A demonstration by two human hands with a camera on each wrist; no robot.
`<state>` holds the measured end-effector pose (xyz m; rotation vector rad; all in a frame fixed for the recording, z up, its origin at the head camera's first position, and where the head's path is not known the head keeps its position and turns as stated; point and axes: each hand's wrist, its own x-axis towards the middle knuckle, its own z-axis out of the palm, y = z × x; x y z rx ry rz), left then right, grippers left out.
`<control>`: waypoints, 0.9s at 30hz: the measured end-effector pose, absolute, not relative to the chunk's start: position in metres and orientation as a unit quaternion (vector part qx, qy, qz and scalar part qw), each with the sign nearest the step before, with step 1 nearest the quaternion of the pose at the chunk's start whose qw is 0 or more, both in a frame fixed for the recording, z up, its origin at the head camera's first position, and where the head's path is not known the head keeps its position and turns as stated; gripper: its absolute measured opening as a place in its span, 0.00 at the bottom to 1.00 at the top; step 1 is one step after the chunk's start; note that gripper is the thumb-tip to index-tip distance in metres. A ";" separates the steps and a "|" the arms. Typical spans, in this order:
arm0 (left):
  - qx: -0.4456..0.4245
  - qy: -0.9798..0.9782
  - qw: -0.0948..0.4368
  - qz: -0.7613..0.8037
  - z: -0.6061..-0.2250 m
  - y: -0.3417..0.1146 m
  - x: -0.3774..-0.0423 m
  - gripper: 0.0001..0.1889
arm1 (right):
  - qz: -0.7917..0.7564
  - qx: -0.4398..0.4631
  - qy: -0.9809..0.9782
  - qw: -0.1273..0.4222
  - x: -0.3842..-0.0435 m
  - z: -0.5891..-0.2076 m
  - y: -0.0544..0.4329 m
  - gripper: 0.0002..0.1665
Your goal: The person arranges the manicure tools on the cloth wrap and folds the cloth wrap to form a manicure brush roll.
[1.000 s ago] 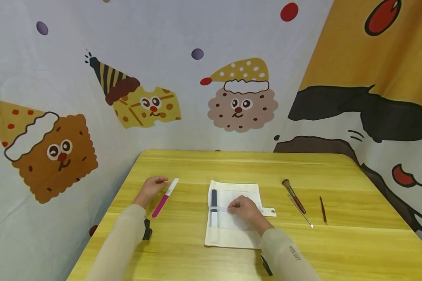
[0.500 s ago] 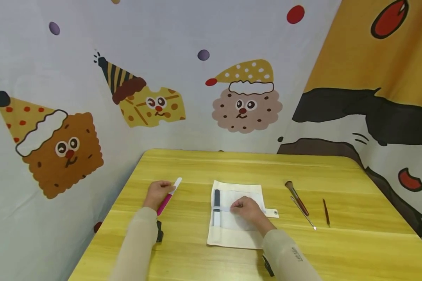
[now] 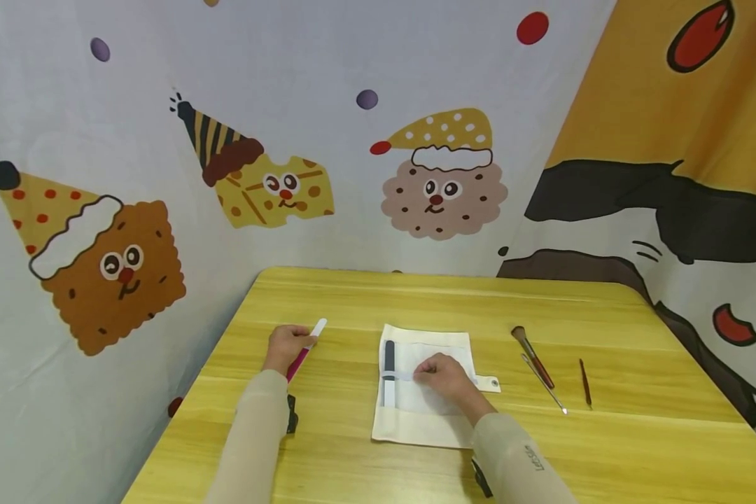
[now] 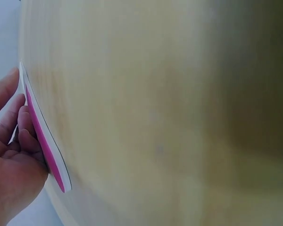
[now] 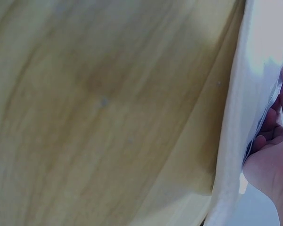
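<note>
On the left of the table my left hand (image 3: 288,346) pinches a pink and white nail file (image 4: 43,134) near its middle. The file's white end points away from me in the head view, and the fingers cover part of it. A cream cloth pouch (image 3: 409,430) lies unfolded at the centre. Its pale elastic band (image 3: 404,376) is pinched by the fingertips of my right hand (image 3: 444,376), which hovers low over the cloth. Under the band's left end sits a dark and white flat strip (image 3: 389,358), like another nail file.
Right of the pouch, beyond its snap tab (image 3: 488,383), lie a brush (image 3: 532,355) with a reddish handle and a thin silver-tipped tool (image 3: 549,388). Farther right is a short dark-red tool (image 3: 584,382). A printed cloth (image 3: 327,259) hangs behind the table (image 3: 327,448).
My left hand has moved right onto the nail file and taken hold of it. The right hand stays at the elastic band. The head view has shifted slightly.
</note>
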<state>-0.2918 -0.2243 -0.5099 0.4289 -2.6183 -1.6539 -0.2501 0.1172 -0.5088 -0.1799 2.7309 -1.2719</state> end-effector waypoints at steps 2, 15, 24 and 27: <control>0.136 -0.840 0.012 -0.525 -0.509 -0.223 -0.291 0.17 | -0.420 -0.054 0.904 0.065 -0.250 -0.509 0.117 0.06; 0.146 -0.872 0.042 -0.466 -0.506 -0.214 -0.292 0.12 | -0.417 -0.052 0.904 0.073 -0.250 -0.510 0.118 0.06; 0.116 -0.881 0.065 -0.454 -0.500 -0.208 -0.297 0.09 | -0.425 -0.055 0.900 0.075 -0.253 -0.512 0.120 0.06; 0.112 -0.871 0.055 -0.476 -0.495 -0.206 -0.305 0.10 | -0.428 -0.054 0.899 0.074 -0.253 -0.511 0.120 0.05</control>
